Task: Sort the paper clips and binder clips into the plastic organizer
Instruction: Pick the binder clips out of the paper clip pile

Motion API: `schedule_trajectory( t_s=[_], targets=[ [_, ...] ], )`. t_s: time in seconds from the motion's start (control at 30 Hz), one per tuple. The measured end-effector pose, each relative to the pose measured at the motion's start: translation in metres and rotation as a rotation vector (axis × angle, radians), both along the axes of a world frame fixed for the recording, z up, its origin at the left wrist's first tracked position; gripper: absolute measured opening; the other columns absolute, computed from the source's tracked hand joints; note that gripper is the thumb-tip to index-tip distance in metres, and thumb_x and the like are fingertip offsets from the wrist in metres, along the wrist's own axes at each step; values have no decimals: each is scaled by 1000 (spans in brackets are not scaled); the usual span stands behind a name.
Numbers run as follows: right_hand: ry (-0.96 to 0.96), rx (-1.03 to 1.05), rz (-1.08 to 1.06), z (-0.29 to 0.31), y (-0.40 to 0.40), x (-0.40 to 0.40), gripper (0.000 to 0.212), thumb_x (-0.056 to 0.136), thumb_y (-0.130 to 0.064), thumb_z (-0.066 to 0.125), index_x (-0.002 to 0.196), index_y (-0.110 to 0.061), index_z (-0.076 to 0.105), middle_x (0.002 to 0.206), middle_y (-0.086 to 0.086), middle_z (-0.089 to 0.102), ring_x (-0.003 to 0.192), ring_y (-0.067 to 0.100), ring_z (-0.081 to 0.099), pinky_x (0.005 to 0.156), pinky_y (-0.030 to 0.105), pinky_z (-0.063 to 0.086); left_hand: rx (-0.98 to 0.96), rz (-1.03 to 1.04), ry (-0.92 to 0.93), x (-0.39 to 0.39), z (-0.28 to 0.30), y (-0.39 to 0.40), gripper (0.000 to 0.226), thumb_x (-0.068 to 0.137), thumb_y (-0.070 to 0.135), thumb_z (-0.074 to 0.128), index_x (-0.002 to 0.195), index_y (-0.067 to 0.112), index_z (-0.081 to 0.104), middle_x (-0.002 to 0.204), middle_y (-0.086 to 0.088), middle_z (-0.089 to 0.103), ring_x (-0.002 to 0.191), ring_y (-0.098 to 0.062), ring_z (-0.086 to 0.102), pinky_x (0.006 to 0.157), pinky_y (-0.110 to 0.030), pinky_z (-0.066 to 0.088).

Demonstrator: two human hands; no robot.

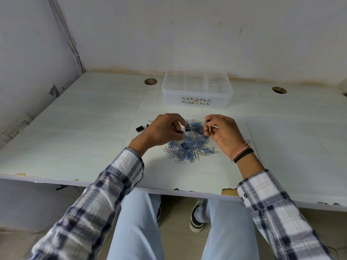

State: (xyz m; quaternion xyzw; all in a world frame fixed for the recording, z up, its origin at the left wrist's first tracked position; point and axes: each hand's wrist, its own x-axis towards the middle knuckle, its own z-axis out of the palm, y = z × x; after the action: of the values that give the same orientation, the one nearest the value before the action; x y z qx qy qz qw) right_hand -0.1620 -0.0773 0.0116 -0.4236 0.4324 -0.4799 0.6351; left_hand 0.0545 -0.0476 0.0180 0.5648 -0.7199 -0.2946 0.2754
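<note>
At centre frame, on the pale tabletop (75, 139), lies a tangled heap of blue and silver paper clips (189, 147); both hands work at its upper edge, probably to tease items free of the snarl; the left hand (165, 128) has its fingers curled, pinching a black binder clip (187, 127); the right hand (223, 130) is likewise curled, pinching what looks like a paper clip (210, 129). Left of the heap sit more black binder clips (139, 129), seemingly already set apart. Higher in the frame, near the wall, stands the clear plastic organizer (197, 101), within reach; its front bears a leaf pattern and a small red mark; no writing is legible.
</note>
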Motion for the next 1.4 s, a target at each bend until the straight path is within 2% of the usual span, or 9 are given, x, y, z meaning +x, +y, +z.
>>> schedule_trajectory(
  t_s=[0.07, 0.2, 0.37, 0.47, 0.63, 0.77, 1.0, 1.2, 1.4],
  targets=[
    [136, -46, 74, -2, 0, -2, 14, 82, 4, 53, 86, -2, 65, 73, 8, 53, 64, 17, 46, 53, 27, 41, -9, -2, 25, 4, 2, -1, 34, 76, 19, 88, 106, 17, 72, 94, 0, 70, 85, -19, 68, 76, -30, 57],
    [710, -332, 300, -1, 9, 2, 12, 87, -10, 67, 97, -12, 71, 77, -4, 56, 62, 4, 49, 61, 20, 44, -8, 15, 54, 8, 3, -2, 30, 73, 22, 90, 98, 13, 75, 89, 4, 75, 77, -6, 68, 70, -17, 53],
    [1225, -609, 572, -5, 12, 21, 42, 84, -27, 74, 125, -22, 66, 92, 0, 49, 84, 14, 49, 71, 25, 41, 1, 80, 143, 6, -2, -2, 25, 75, 26, 89, 89, 10, 76, 74, 1, 73, 58, 3, 59, 55, -10, 43],
    [1240, -618, 580, -3, 11, 27, 42, 86, -26, 72, 127, -18, 66, 83, -12, 44, 85, 13, 50, 63, 12, 34, -8, 113, 193, 5, -6, 0, 25, 75, 31, 89, 85, 12, 76, 74, -6, 72, 59, -4, 57, 55, -15, 44],
    [1254, -609, 575, -5, 8, 26, 37, 84, -26, 75, 119, -17, 67, 98, -3, 49, 89, 12, 50, 69, 22, 36, 65, 98, 378, 8, -11, 1, 16, 85, 20, 80, 94, 7, 79, 86, -12, 77, 72, -16, 68, 69, -28, 59],
    [1183, -647, 486, -6, 8, 20, 22, 80, -22, 79, 97, -14, 67, 86, -13, 46, 73, 0, 45, 60, 11, 29, 153, 120, 542, 11, -9, 3, 23, 87, 5, 75, 109, -3, 74, 90, -16, 74, 77, -15, 70, 79, -24, 58],
    [1031, -634, 466, -12, 13, 15, 11, 83, -1, 70, 93, -6, 70, 80, -8, 63, 61, -16, 54, 58, 4, 40, 221, 67, 579, 16, -9, 7, 34, 87, -13, 66, 119, -2, 70, 103, -18, 72, 87, -18, 67, 88, -30, 57],
    [1036, -649, 388, -11, 10, 20, 16, 88, -18, 68, 102, -13, 74, 84, -8, 64, 76, 6, 60, 65, 11, 42, 75, 129, 440, 11, -13, 8, 28, 87, -2, 74, 113, 5, 76, 99, -8, 77, 84, -13, 70, 85, -26, 59],
    [1100, -652, 466, -16, 7, 24, 24, 78, -28, 81, 98, -16, 77, 74, -16, 58, 66, -5, 52, 59, 12, 34, -227, 42, 24, 9, -11, 8, 45, 76, 23, 86, 119, 14, 75, 101, 6, 71, 84, -4, 66, 73, -5, 46]
  ],
)
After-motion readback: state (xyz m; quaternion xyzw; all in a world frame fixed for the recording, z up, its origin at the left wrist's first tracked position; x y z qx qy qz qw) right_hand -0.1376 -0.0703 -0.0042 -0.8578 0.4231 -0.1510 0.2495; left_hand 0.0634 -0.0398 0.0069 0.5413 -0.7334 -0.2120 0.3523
